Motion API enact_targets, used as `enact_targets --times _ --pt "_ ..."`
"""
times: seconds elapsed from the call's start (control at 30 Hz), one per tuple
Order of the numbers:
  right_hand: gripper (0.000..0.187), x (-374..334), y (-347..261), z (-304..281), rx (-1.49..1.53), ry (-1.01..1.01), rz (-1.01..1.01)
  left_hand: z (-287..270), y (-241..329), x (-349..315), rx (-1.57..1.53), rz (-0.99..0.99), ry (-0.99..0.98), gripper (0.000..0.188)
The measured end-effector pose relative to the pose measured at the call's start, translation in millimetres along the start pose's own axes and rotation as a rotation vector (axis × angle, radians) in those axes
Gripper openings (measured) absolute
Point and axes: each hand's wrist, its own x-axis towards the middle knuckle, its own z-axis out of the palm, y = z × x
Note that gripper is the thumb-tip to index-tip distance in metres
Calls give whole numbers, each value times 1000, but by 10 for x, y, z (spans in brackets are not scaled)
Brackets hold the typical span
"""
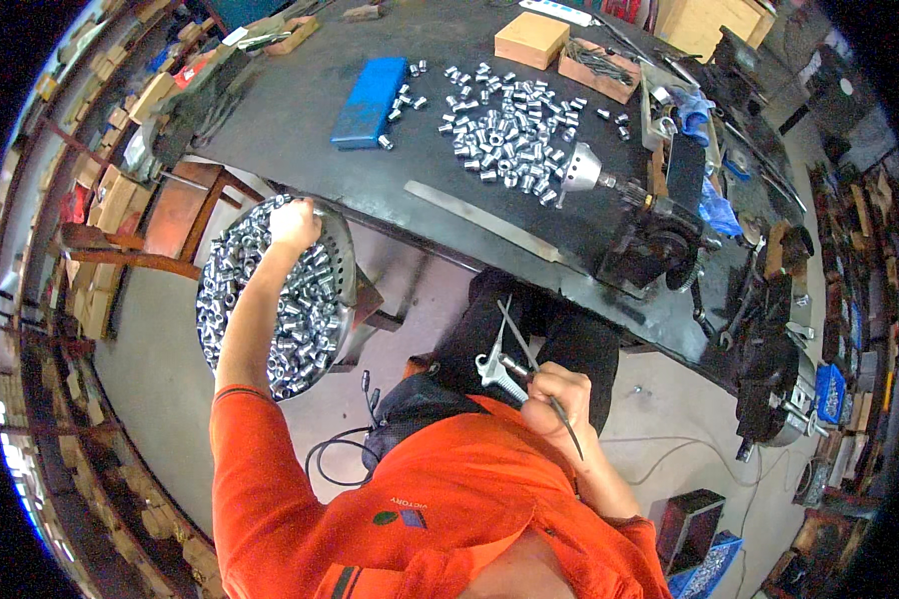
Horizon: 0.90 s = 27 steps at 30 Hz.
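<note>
My left hand (295, 226) reaches into a round metal basin (342, 240) with a perforated rim, heaped with small shiny metal fittings (305, 309). Its fingers are curled at the far side of the heap, and what they pinch, if anything, is hidden. Over my lap, my right hand (559, 396) is closed round a slim dark file-like rod (516, 327), which sticks out both ways from the fist. A pale tool with a ribbed, handle-like part (497, 373) lies against the same hand; I cannot tell whether the fingers also grip it.
On the dark workbench (300, 110) lie a loose pile of fittings (509, 130), a blue box (370, 100) and a flat metal bar (479, 220). A machine with a cone-shaped metal head (581, 170) stands at the right. A wooden stool (185, 210) is beside the basin; cables cross the floor.
</note>
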Motion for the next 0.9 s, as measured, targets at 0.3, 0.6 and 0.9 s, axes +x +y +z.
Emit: enact_targets --times 0.3,0.6,0.9 --pt "23 34 20 -88 58 -137 22 -988 673 -553 -1577 -99 -285 28" --pt "23 98 -82 -59 63 -169 -8 -1226 1835 -1492 -2230 6 -1035 32" --pt "19 80 -77 -28 24 -186 40 -1401 1935 -1555 -1841 57 -837 21"
